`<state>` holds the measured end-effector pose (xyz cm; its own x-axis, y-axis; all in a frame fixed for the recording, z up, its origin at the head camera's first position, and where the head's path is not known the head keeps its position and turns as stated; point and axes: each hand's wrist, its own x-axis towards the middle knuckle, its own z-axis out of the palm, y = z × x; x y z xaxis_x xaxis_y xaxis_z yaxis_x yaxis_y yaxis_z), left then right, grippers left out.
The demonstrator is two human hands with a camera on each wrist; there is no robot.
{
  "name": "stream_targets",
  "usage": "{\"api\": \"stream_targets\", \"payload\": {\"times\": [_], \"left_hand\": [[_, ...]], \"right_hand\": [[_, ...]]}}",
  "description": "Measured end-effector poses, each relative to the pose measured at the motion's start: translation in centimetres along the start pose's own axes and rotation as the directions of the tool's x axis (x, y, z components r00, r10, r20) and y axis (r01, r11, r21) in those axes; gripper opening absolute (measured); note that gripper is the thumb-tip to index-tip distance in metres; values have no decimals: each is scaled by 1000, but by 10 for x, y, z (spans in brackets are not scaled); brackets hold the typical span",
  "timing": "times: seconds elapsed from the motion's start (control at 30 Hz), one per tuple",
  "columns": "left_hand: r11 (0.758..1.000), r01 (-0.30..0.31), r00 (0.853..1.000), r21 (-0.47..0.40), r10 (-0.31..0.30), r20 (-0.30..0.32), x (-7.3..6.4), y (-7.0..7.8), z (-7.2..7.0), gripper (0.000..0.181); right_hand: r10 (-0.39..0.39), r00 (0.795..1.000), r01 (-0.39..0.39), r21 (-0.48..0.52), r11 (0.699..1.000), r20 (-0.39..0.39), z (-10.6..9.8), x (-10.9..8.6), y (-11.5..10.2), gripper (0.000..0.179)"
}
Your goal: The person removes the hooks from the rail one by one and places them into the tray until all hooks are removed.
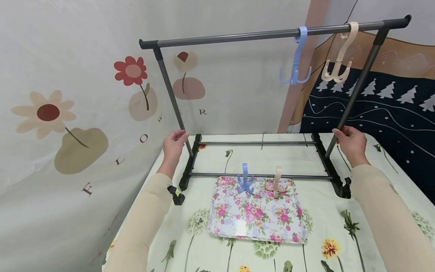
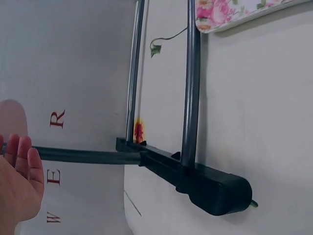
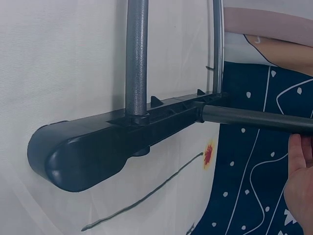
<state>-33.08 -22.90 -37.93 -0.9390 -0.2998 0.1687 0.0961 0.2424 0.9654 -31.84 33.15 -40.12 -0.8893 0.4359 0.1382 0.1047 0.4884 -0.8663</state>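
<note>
A small grey-and-black clothes rack (image 1: 231, 37) stands on the table, its top bar high across the head view. My left hand (image 1: 173, 145) holds the left post (image 1: 171, 90) a little above its foot, thumb and fingers meeting at the tube. On the other side, my right hand (image 1: 353, 145) grips the right post (image 1: 357, 90) low down. The left wrist view has the left base foot (image 2: 215, 191) beyond the hand; the right base foot (image 3: 88, 152) fills much of the right wrist view. A blue hook (image 1: 296, 56) and a beige hook (image 1: 341, 53) hang from the top bar's right part.
In front of the rack lies a floral tray (image 1: 255, 219), with a second blue hook (image 1: 245, 185) and a second beige hook (image 1: 276, 185) at its far edge. Two lower bars (image 1: 244, 175) join the feet. A flower-printed cloth (image 1: 176, 241) covers the table; curtains hang behind.
</note>
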Motion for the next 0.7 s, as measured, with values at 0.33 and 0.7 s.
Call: {"api": "stream_targets", "payload": {"times": [0.33, 0.7], "left_hand": [[1000, 3, 993, 6, -3, -117, 16, 4, -5, 39], [1000, 1, 983, 4, 0, -181, 30, 16, 0, 36]], "right_hand": [[22, 1000, -22, -23, 999, 12, 1, 0, 0, 60], [-4, 999, 6, -56, 998, 33, 0, 2, -3, 54]]}}
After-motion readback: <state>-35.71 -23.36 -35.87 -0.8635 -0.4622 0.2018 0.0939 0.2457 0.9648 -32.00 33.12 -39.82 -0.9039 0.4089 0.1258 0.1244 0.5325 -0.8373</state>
